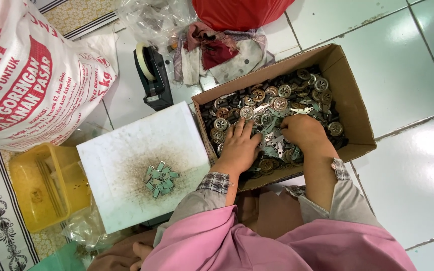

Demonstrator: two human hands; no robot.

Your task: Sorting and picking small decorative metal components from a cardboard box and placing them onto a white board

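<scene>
left hand (pixel 239 145) spread flat, right hand (pixel 302 131) curled, pinch unclear | both in brown cardboard box (pixel 350 108) of round and flat grey metal parts (pixel 277 103), frame centre-right | small grey plate pile (pixel 160 178) on white board (pixel 121 150), lower left, nearer left hand

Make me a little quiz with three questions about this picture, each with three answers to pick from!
1. Where are both hands?
A. In the cardboard box
B. On the white board
C. In the yellow tub

2. What colour is the tub on the floor beside the white board?
A. Blue
B. Yellow
C. Black

3. How does the cardboard box stand?
A. Taped shut
B. Tipped over
C. Open and full of metal parts

Answers:
1. A: the left hand and right hand both rest among the metal parts inside the cardboard box.
2. B: the tub beside the white board is yellow.
3. C: the box's top is open, with round and flat metal pieces filling it.
</scene>
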